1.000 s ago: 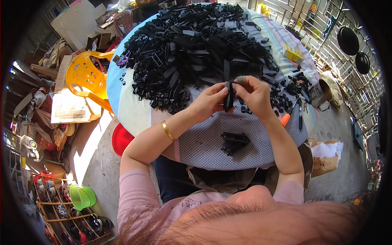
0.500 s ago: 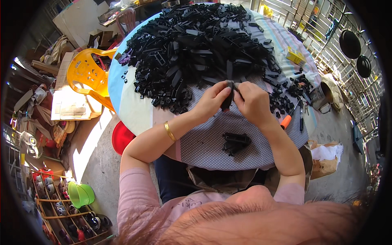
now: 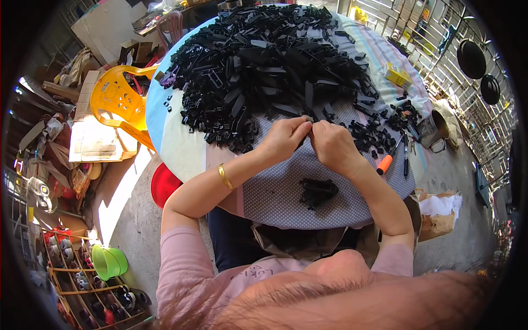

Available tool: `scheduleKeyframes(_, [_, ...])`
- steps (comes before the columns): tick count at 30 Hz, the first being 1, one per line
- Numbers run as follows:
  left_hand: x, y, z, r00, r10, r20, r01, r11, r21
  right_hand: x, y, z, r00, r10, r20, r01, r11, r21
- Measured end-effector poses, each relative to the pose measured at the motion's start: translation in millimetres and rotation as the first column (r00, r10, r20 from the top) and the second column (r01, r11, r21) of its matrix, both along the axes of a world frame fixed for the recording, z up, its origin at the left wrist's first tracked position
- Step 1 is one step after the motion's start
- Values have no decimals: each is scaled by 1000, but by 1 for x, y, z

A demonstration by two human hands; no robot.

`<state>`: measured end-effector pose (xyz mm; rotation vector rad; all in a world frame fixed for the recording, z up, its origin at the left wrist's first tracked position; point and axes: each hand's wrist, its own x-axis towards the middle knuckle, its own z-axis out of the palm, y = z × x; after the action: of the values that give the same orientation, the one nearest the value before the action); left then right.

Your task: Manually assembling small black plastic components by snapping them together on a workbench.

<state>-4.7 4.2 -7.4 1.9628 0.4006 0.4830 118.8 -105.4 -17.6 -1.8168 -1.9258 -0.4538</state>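
My left hand (image 3: 285, 138) and my right hand (image 3: 334, 144) meet over the near part of the table, thumbs and fingers pinched together. Between them is a black plastic part (image 3: 301, 144), mostly hidden by the fingers. Just beyond my fingertips begins a large heap of black plastic parts (image 3: 275, 66), long flat pieces in the middle and small clips at the left. A small stack of black plastic parts (image 3: 318, 193) lies on the dotted cloth below my hands. To the right of my right hand is a scatter of small black pieces (image 3: 377, 135).
The round table carries a patterned cloth (image 3: 264, 190). At its right are an orange-handled screwdriver (image 3: 384, 165), a black pen (image 3: 406, 159), a metal mug (image 3: 434, 129) and a yellow box (image 3: 397, 76). A yellow chair (image 3: 118, 99) and red stool (image 3: 164, 186) stand left.
My hands have drawn closer together, and the black part between them has turned so that less of it shows. My right hand has shifted slightly left and down.
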Motion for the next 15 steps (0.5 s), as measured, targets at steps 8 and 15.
scheduleKeyframes(8, [0, -9, -6, 981, 44, 187, -81, 978, 195, -3, -3, 8, 997, 75, -36, -73, 996, 46])
scheduleKeyframes(15, [10, 9, -12, 972, -207, 110, 234, 832, -503, 15, -11, 30, 954, 46, -295, -72, 994, -79])
